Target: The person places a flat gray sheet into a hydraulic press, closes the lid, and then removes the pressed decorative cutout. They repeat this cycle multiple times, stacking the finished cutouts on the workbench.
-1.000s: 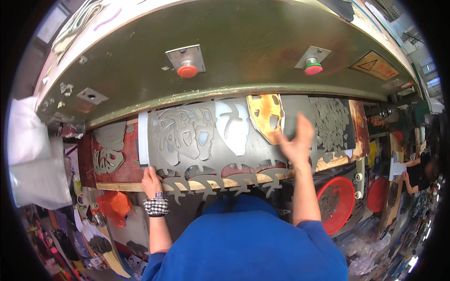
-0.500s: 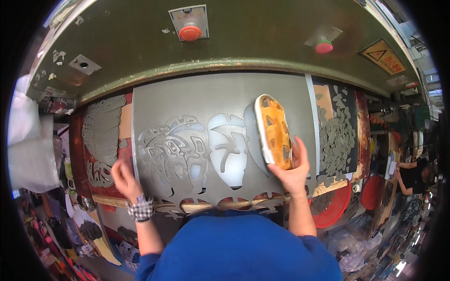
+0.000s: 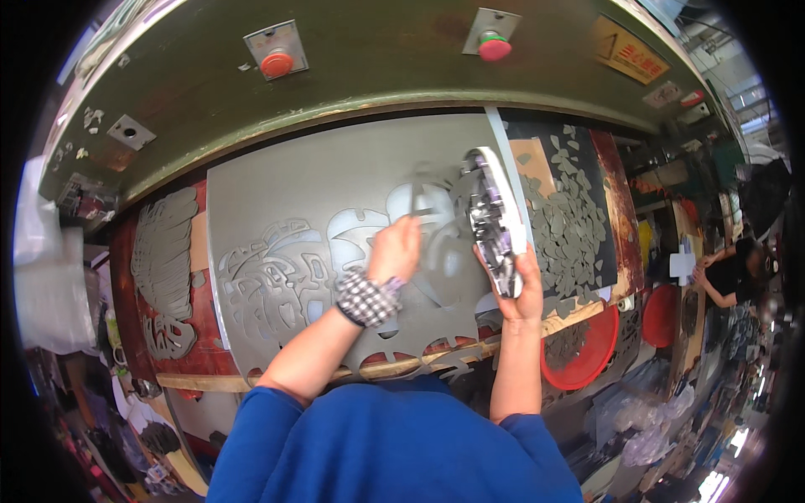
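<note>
My right hand (image 3: 521, 289) is wrapped round the lower end of a sole-shaped cutting die (image 3: 493, 222). It is held tilted above the sheet's right part, its white rim and shiny metal blades showing. My left hand (image 3: 397, 249), with a checked band at the wrist, is closed over the sheet's middle. A blurred thin grey cut piece (image 3: 417, 191) seems to rise from its fingertips. Beneath lies a large grey sheet (image 3: 310, 159) with sole-shaped cut-outs (image 3: 352, 225), some showing a pale surface below. Motion smears the cuts between my hands.
A green machine beam (image 3: 377, 59) with a red button (image 3: 277, 64) and a pink button (image 3: 495, 49) spans the far side. Grey strips (image 3: 163, 251) are stacked at left. Small grey scraps (image 3: 570, 226) lie at right, above a red basin (image 3: 610, 348). Another person (image 3: 729, 277) works far right.
My left hand has moved right from the left stack to the sheet's middle. The die has turned from its orange-brown face to its bladed side. The view has shifted.
</note>
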Action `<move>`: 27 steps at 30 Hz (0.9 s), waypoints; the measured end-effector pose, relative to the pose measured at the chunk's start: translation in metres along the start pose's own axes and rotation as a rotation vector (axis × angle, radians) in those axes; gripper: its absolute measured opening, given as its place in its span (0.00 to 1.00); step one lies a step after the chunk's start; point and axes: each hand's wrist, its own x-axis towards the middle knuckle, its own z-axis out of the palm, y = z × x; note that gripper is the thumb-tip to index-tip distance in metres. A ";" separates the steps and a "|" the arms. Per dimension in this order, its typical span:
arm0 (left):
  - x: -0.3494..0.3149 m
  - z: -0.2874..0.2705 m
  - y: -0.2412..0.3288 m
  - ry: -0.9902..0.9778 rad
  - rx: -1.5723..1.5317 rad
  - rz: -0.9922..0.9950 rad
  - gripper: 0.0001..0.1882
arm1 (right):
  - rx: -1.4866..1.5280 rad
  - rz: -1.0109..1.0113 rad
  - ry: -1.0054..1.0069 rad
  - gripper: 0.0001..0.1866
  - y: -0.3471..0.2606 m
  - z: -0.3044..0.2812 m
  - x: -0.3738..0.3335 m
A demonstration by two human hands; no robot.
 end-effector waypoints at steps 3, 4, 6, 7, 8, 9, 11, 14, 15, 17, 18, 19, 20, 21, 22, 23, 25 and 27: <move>-0.014 -0.034 -0.018 0.075 0.017 -0.143 0.18 | -0.063 -0.206 0.092 0.31 -0.013 -0.022 -0.017; -0.019 -0.045 -0.022 0.101 -0.033 -0.123 0.19 | 0.003 -0.249 0.122 0.36 -0.017 -0.029 -0.026; -0.035 -0.069 -0.028 0.189 -0.087 -0.011 0.20 | 0.171 -0.309 0.209 0.41 -0.031 -0.043 -0.044; -0.043 -0.082 -0.031 0.285 0.026 0.123 0.20 | 0.284 -0.332 0.211 0.41 -0.040 -0.050 -0.051; -0.043 -0.102 -0.035 0.429 0.197 0.316 0.19 | 0.521 -0.293 0.221 0.43 -0.049 -0.056 -0.058; -0.051 -0.123 -0.038 0.425 0.101 0.236 0.19 | 0.767 -0.230 0.191 0.44 -0.057 -0.062 -0.063; -0.068 -0.159 -0.046 0.454 -0.335 -0.002 0.21 | 0.741 -0.359 0.235 0.45 -0.064 -0.072 -0.070; -0.094 -0.206 -0.060 0.305 0.185 -0.313 0.24 | 0.600 -0.479 0.379 0.42 -0.060 -0.078 -0.076; -0.102 -0.214 -0.063 0.230 0.391 -0.417 0.24 | 0.530 -0.461 0.339 0.42 -0.056 -0.077 -0.076; -0.112 -0.227 -0.066 0.267 0.800 -0.286 0.22 | 0.413 -0.440 0.365 0.42 -0.045 -0.070 -0.076; -0.113 -0.230 -0.066 0.362 0.923 -0.160 0.20 | 0.056 -0.472 0.355 0.43 -0.039 -0.064 -0.072; -0.113 -0.231 -0.064 0.435 1.014 -0.153 0.19 | -0.114 -0.497 0.194 0.39 -0.035 -0.058 -0.067; -0.111 -0.230 -0.062 0.493 0.902 -0.164 0.17 | -0.318 -0.430 0.174 0.37 -0.035 -0.050 -0.057; -0.107 -0.229 -0.060 0.469 0.899 -0.167 0.16 | -0.510 -0.395 0.136 0.34 -0.035 -0.042 -0.047; -0.103 -0.228 -0.057 0.477 0.899 -0.147 0.16 | -0.706 -0.331 0.176 0.34 -0.034 -0.034 -0.035; -0.100 -0.227 -0.055 0.487 0.892 -0.074 0.15 | -0.865 -0.300 0.178 0.34 -0.030 -0.025 -0.020; -0.096 -0.227 -0.053 0.453 0.841 -0.121 0.12 | -1.407 -0.538 0.035 0.39 -0.021 -0.010 0.011; -0.099 -0.230 -0.056 0.492 0.864 -0.109 0.11 | -1.607 -0.563 -0.015 0.41 -0.013 -0.001 0.031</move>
